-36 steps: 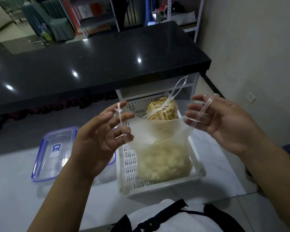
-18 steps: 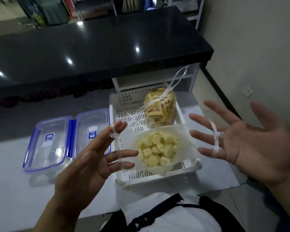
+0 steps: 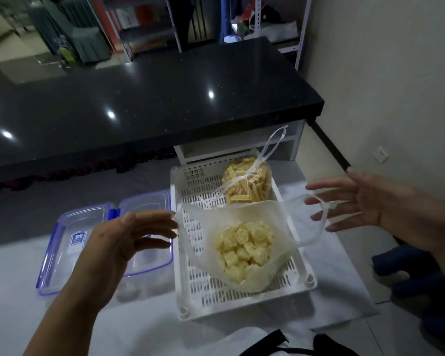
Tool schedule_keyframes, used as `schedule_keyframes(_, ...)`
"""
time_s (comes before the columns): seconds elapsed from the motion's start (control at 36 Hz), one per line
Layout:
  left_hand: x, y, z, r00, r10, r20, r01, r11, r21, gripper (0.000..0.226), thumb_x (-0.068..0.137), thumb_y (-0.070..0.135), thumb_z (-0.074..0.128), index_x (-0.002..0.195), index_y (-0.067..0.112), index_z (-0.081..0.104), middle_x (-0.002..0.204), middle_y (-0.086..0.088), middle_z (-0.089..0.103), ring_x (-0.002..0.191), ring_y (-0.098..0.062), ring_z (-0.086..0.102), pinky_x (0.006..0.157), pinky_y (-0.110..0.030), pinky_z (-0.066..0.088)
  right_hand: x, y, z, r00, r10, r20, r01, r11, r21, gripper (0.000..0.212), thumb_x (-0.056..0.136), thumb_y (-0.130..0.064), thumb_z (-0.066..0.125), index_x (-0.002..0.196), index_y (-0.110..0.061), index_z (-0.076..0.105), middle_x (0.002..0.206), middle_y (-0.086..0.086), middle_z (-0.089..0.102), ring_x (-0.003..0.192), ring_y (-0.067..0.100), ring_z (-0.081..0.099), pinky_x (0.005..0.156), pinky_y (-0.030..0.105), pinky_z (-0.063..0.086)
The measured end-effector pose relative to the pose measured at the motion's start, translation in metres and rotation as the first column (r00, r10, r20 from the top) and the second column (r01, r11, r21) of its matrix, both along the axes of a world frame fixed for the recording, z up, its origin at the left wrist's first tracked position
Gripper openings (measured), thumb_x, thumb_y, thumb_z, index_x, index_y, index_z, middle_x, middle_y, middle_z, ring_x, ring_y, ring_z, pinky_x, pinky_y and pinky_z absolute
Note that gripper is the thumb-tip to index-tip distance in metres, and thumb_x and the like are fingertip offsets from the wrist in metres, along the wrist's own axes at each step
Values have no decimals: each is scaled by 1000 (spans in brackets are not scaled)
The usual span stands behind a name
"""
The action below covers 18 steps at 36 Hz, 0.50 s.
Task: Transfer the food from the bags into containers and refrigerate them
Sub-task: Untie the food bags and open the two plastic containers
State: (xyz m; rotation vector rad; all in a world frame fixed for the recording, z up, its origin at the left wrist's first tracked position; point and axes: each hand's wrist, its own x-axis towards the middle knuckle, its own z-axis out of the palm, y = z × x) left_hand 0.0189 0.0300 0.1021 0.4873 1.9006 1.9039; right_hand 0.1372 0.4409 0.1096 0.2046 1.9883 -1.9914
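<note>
A: Where's the open bag (image 3: 242, 227)?
B: In the white basket (image 3: 190, 299) at the bench's (image 3: 139, 330) right edge, mouth spread wider than half a second ago; pale pieces show inside. The tied bag (image 3: 247, 183) sits behind it.
A: The hands?
B: Both spread flat, fingers splayed. The left hand (image 3: 118, 242) has dropped toward the basket's left rim, fingertips at the bag's handle; the right hand (image 3: 357, 201) has the other handle looped over its fingers.
A: Containers?
B: Two clear containers (image 3: 70, 242) lie left of the basket.
</note>
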Motion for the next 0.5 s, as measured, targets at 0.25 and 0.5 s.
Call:
schedule_keyframes(0.25, -64, 67, -8, 968, -82, -237, -3, 941, -340, 24, 92, 20, 68, 110, 34, 75, 110, 6, 76, 103, -13, 71, 91, -33, 56, -74, -44, -34, 956, -239, -170, 290, 858, 423, 25, 87, -33, 73, 112, -33, 70, 114, -10, 69, 107, 13, 64, 88, 37, 55)
schedule_keyframes(0.5, -101, 163, -50, 832, -331, -445, -64, 740, -670, 37, 95, 15, 61, 131, 24, 64, 133, 2, 64, 124, -14, 57, 104, -31, 45, -131, -85, -78, 926, -229, -300, 374, 659, 653, 46, 88, -34, 69, 133, -25, 62, 136, -6, 55, 112, 19, 59, 86, 26, 44)
